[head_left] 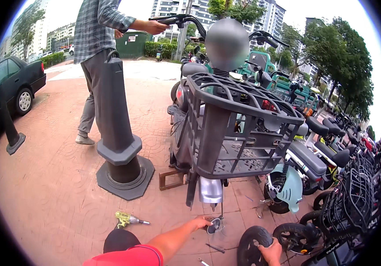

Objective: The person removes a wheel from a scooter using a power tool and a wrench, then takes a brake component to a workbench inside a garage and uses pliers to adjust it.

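- L arm (175, 241) is wearing a red short sleeve (126, 256), w/ thin dark trim (157, 252) edging its cuff.
- L hand (204, 222) & R hand (272, 253) are both showing bare.
- Dark rounded shape (120, 240), prob. a trouser knee (hard to tell nr the rim), is showing beside the sleeve.

In my left hand (203, 222) I have a small dark-grey, rounded part with a paler edge (214, 226), my fingers at its left side. It sits just beyond my fingertips, low over the paving; I can't tell whether it touches the ground. My right hand (272, 252) grips a black-tyred wheel with a dark centre (247, 244) by the right side of its tyre. The wheel stands on edge, leaning a little, mostly to the left of that hand, and its tyre looks whole and round where it shows.
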`<state>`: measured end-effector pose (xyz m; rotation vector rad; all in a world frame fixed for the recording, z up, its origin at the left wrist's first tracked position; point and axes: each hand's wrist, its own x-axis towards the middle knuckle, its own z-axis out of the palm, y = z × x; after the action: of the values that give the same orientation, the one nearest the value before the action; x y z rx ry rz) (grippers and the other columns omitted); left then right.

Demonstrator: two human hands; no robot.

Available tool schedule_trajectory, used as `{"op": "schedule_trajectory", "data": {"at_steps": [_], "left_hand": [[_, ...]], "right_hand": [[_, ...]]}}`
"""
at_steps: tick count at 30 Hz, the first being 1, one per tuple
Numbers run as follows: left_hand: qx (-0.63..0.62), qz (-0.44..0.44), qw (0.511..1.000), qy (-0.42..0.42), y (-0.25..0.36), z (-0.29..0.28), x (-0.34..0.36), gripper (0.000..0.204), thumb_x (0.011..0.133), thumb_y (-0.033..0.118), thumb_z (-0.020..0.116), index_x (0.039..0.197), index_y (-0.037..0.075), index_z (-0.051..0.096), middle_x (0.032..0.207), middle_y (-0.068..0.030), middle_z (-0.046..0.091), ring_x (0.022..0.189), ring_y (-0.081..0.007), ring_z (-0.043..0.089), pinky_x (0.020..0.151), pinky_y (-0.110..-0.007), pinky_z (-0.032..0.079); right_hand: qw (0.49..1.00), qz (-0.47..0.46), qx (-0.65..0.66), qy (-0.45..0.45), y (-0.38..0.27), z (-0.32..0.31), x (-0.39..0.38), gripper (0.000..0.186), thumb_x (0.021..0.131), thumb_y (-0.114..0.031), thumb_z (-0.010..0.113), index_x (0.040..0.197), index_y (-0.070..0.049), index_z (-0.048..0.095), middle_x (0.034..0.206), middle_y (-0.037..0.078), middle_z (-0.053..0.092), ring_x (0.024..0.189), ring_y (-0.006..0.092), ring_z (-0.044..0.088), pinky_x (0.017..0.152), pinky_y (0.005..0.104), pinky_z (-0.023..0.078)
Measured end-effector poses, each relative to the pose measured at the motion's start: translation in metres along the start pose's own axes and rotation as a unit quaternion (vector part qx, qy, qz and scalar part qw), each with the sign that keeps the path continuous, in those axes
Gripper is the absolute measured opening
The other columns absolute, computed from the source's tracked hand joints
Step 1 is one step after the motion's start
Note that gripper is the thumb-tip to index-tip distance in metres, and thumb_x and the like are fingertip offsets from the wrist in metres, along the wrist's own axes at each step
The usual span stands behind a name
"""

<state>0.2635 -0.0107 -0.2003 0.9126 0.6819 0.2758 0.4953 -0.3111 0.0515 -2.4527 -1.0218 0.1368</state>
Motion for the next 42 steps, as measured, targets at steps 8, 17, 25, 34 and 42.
{"op": "schedule_trajectory", "data": {"at_steps": [8, 17, 25, 34, 42], "left_hand": [[0.009, 0.016, 1.0, 0.003, 0.003, 0.015, -0.002, 0.051, 0.092, 0.006, 0.075, 0.141, 0.013, 0.066, 0.124, -0.004, 0.073, 0.105, -0.0164, 0.07, 0.085, -0.035, 0.059], [0.006, 0.044, 0.999, 0.027, 0.003, 0.001, -0.019, 0.047, 0.091, 0.003, 0.074, 0.137, 0.007, 0.069, 0.119, -0.0071, 0.075, 0.105, -0.0191, 0.069, 0.091, -0.033, 0.056], [0.043, 0.055, 0.994, 0.088, 0.013, 0.009, -0.008, 0.045, 0.089, 0.0, 0.074, 0.134, 0.006, 0.069, 0.112, -0.006, 0.075, 0.102, -0.0194, 0.069, 0.086, -0.034, 0.056], [0.087, 0.108, 0.974, 0.178, 0.009, -0.007, 0.019, 0.051, 0.085, -0.004, 0.075, 0.135, 0.002, 0.066, 0.116, -0.0093, 0.074, 0.103, -0.0209, 0.07, 0.091, -0.035, 0.057], [0.116, 0.147, 0.947, 0.261, -0.003, -0.046, 0.025, 0.057, 0.084, -0.001, 0.077, 0.14, 0.001, 0.064, 0.118, -0.0107, 0.074, 0.106, -0.0217, 0.071, 0.096, -0.034, 0.055]], "right_hand": [[0.999, 0.002, -0.023, -0.043, -0.012, -0.011, -0.005, 0.089, 0.075, -0.067, 0.084, 0.13, 0.0, 0.067, 0.118, 0.029, 0.073, 0.115, 0.0444, 0.07, 0.097, 0.0509, 0.055], [0.997, 0.008, -0.062, -0.045, -0.036, 0.01, -0.016, 0.081, 0.069, -0.054, 0.086, 0.125, 0.002, 0.067, 0.112, 0.028, 0.074, 0.109, 0.0429, 0.072, 0.096, 0.0484, 0.056], [0.994, 0.011, -0.096, -0.045, -0.026, 0.009, -0.002, 0.069, 0.064, -0.04, 0.091, 0.113, 0.004, 0.068, 0.101, 0.028, 0.075, 0.099, 0.0441, 0.073, 0.091, 0.0489, 0.057], [0.996, 0.011, -0.076, -0.043, 0.0, -0.003, -0.015, 0.08, 0.065, -0.042, 0.09, 0.129, -0.001, 0.065, 0.104, 0.027, 0.076, 0.102, 0.0442, 0.073, 0.093, 0.0489, 0.057], [0.997, 0.032, -0.029, -0.067, 0.001, 0.004, -0.01, 0.082, 0.064, -0.043, 0.089, 0.132, -0.002, 0.067, 0.109, 0.027, 0.076, 0.105, 0.0423, 0.073, 0.096, 0.0469, 0.057]]}}
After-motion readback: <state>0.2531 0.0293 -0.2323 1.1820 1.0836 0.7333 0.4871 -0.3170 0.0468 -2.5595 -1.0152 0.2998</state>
